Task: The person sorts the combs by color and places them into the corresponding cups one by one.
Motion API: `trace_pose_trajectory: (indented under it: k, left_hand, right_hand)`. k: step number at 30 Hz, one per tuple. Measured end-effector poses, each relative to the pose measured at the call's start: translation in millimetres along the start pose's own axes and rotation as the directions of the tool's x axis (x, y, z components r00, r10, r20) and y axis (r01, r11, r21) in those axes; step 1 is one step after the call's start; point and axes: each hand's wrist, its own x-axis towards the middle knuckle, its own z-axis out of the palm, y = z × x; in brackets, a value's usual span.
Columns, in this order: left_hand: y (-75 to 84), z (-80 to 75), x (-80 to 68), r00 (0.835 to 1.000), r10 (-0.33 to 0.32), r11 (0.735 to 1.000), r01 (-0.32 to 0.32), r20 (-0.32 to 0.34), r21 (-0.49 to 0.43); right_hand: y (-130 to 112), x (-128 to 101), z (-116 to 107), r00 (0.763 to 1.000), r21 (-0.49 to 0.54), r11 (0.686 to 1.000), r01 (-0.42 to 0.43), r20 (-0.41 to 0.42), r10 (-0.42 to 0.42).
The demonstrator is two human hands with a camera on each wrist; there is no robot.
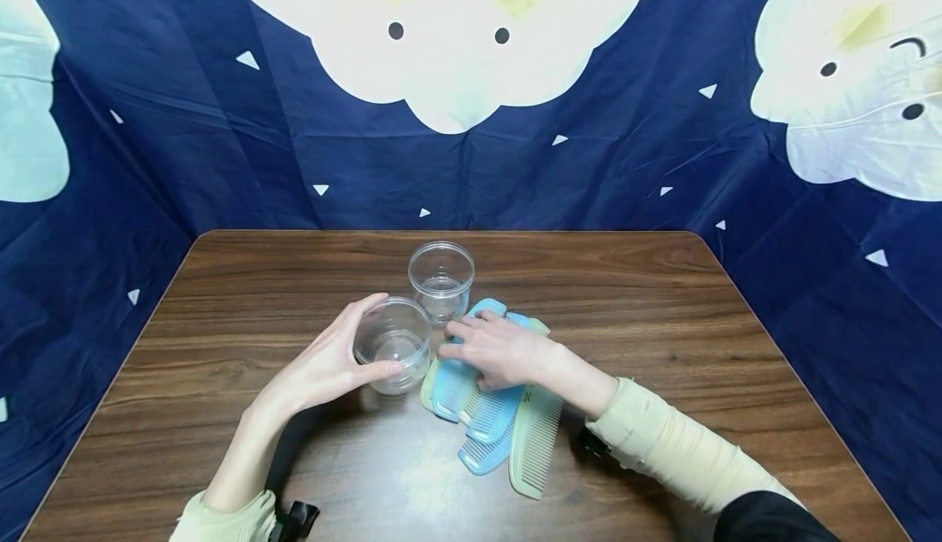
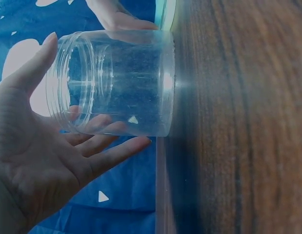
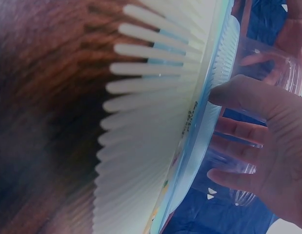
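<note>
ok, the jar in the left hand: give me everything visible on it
The near jar is clear, plastic-looking, round and squat, with a threaded rim and no lid. It looks empty. It stands upright on the wooden table, mouth up. The left hand cups it, thumb at the front wall and fingers curled round the far side. A second clear jar stands just behind it, and the combs lie beside it on the right; whether they touch it is unclear.
</note>
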Motion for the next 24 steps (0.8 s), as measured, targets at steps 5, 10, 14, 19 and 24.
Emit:
trace_pose_trajectory:
  k: [5, 10, 14, 19, 24]
  left_hand:
    - [-0.1, 0.4, -0.3, 1.0, -0.001, 1.0, 0.001, -0.004, 0.001]
    - [0.0, -0.2, -0.2, 1.0, 0.0, 1.0, 0.0, -0.003, 0.002]
    - [0.0, -0.4, -0.1, 1.0, 0.002, 1.0, -0.002, -0.002, 0.002]
    - [0.0, 0.0, 0.0, 1.0, 0.004, 1.0, -0.004, 0.0, 0.0]
    - [0.6, -0.2, 0.1, 1.0, 0.004, 1.0, -0.004, -0.001, 0.0]
  right_hand:
    - [0.1, 0.4, 1.1, 1.0, -0.023, 1.0, 0.011, -0.023, -0.011]
    - [1.7, 0.6, 2.7, 0.999, -0.044, 0.999, 0.023, -0.036, -0.024]
    - [3.2, 1.1, 4.6, 0.998, -0.044, 0.999, 0.032, -0.044, -0.034]
    - [5.2, -0.8, 6.8, 0.997, -0.045, 0.998, 0.041, -0.071, -0.044]
    - [7.1, -3.2, 7.0, 0.992, -0.046, 0.997, 0.057, -0.111, -0.062]
